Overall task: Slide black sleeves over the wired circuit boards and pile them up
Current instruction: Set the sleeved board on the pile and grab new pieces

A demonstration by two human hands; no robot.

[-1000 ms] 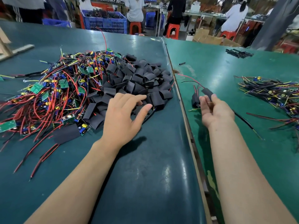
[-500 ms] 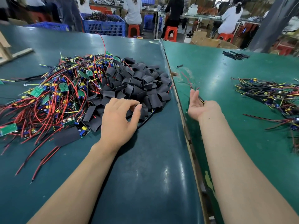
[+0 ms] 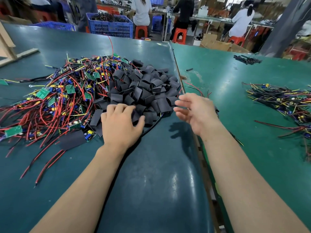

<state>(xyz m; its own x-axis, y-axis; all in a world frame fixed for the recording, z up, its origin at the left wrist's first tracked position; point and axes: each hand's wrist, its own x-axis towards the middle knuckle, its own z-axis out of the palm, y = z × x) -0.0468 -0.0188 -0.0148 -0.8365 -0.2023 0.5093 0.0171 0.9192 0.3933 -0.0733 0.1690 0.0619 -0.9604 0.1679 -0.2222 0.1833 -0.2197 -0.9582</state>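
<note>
Picking a black sleeve (image 3: 134, 113) from the centre-frame heap with curled left fingers (image 3: 123, 108), right hand (image 3: 196, 111) hovering spread, needing a wired board (image 3: 74, 125) next.

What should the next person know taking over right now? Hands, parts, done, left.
Left hand: fingers curled into the near edge of the heap of loose black sleeves; whether one is pinched is unclear.
Right hand: open, empty, blurred, hovering beside that heap.
Unsleeved green circuit boards with red and black wires: big tangle left of the sleeves.
Done: a pile of dark, wired pieces lies on the right-hand green table.
Left: take a sleeve and a board, slide it on, add it to the right pile; repeat.
</note>
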